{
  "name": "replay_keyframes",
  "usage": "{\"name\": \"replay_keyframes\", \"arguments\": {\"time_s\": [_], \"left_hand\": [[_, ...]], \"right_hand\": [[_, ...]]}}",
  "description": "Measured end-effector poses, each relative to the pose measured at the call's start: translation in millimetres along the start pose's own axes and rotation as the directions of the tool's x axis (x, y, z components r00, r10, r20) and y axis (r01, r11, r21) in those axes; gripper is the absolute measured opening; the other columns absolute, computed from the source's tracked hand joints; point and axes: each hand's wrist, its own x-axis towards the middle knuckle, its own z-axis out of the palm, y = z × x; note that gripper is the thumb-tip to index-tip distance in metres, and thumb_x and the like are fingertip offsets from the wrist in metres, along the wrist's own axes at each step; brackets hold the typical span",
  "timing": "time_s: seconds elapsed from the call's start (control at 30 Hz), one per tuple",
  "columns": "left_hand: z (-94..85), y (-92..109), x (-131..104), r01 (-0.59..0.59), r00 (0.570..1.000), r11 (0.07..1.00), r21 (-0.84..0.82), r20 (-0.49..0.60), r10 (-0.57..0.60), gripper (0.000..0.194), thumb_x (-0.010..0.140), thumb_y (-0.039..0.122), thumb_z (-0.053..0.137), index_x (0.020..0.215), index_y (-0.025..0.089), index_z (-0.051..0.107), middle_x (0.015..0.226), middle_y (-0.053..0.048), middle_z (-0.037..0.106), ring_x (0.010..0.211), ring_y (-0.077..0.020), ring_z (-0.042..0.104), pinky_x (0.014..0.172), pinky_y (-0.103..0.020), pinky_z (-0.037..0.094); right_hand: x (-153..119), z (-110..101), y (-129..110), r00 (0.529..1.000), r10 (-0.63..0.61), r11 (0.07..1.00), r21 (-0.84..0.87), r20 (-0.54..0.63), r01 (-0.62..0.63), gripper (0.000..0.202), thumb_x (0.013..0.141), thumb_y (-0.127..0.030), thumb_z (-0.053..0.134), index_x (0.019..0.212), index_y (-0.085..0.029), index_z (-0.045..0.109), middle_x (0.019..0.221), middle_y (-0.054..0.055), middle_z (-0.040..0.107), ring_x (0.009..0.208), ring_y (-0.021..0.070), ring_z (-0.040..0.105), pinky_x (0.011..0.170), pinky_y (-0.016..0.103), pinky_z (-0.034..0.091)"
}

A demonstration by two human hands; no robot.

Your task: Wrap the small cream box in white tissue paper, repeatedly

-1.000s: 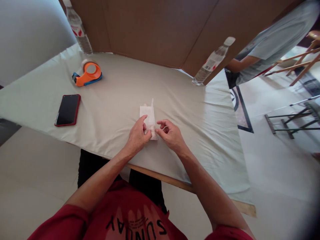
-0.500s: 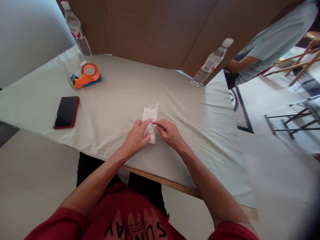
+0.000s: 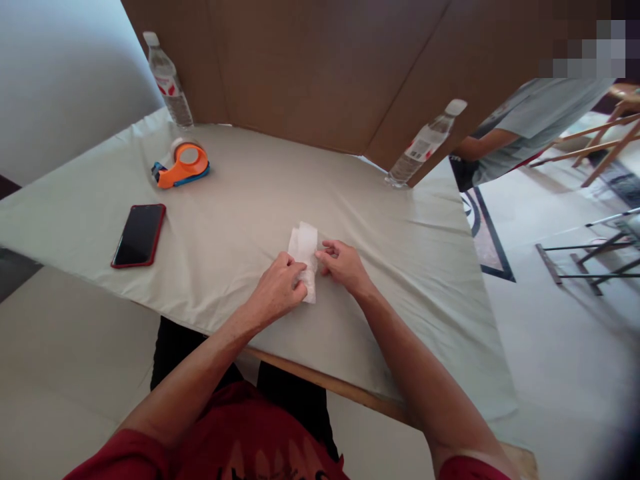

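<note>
A folded white tissue [image 3: 306, 241], creased and bunched toward its near end, lies on the cloth-covered table in front of me. My left hand [image 3: 281, 285] presses on its left side, with thumb and fingers bent around the bunched part. At the tissue's right edge is my right hand [image 3: 343, 265]. Its fingers are loosely curved and apart, and the index fingertip touches or nearly touches the paper. Whether anything lies inside the folds is hidden.
A red-cased phone [image 3: 139, 235] and an orange tape dispenser [image 3: 185, 167] lie to the left. Two water bottles [image 3: 171, 87] [image 3: 425, 145] stand against an upright cardboard panel [image 3: 300, 73]. Beyond it at right is another person's arm [image 3: 487, 143]. Folding metal frames [image 3: 595, 257] stand on the floor.
The tissue's far end now lies flatter, its raised corner folded down. My right hand has drawn slightly away from my left fingertips, and my left fingers have curled lower onto the tissue. The view has tilted slightly.
</note>
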Motion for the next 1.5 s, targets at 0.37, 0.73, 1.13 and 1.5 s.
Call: {"name": "replay_keyframes", "arguments": {"time_s": [0.37,0.73,1.13,1.5], "left_hand": [[-0.4,0.3,0.5,0.008,1.000,1.000,0.030,0.005,-0.008,0.030,0.082,0.016,0.057,0.108,0.016,0.072,0.106,-0.008,0.054,0.080,-0.0165,0.057,0.084,-0.035,0.054],[3.6,-4.1,-1.0,0.016,0.998,0.999,-0.049,-0.062,-0.019,0.029,0.081,0.015,0.057,0.107,0.016,0.072,0.099,-0.006,0.055,0.085,-0.0174,0.057,0.089,-0.035,0.053],[6.6,-7.5,-5.9,-0.036,0.989,0.996,-0.085,-0.149,0.023,0.026,0.083,0.013,0.057,0.106,0.015,0.069,0.099,-0.007,0.058,0.090,-0.0191,0.058,0.089,-0.034,0.052],[25.8,-16.5,-12.3,-0.027,0.865,0.995,-0.092,-0.501,-0.023,0.053,0.081,0.023,0.068,0.130,0.015,0.049,0.115,-0.013,0.061,0.109,-0.0272,0.059,0.098,-0.045,0.051]], "right_hand": [[27.3,16.7,-10.9,0.993,-0.081,0.997,0.027,0.090,0.079,0.024,0.066,-0.040,0.068,0.072,-0.017,0.063,0.067,-0.002,0.057,0.063,0.0117,0.047,0.054,0.023,0.037],[-17.8,15.0,-32.3,0.970,-0.230,0.941,0.276,0.085,0.198,0.021,0.074,-0.039,0.070,0.081,-0.019,0.067,0.077,0.000,0.063,0.073,0.0142,0.055,0.070,0.028,0.045],[-22.3,23.5,-35.5,0.947,-0.233,0.897,0.426,0.222,0.120,0.030,0.083,-0.049,0.067,0.079,-0.020,0.064,0.075,-0.001,0.059,0.071,0.0143,0.055,0.071,0.029,0.047],[-45.5,25.6,-24.8,0.928,-0.336,0.902,0.340,0.162,0.267,0.030,0.095,-0.047,0.060,0.098,-0.023,0.077,0.095,0.002,0.073,0.089,0.0180,0.067,0.084,0.031,0.052]]}}
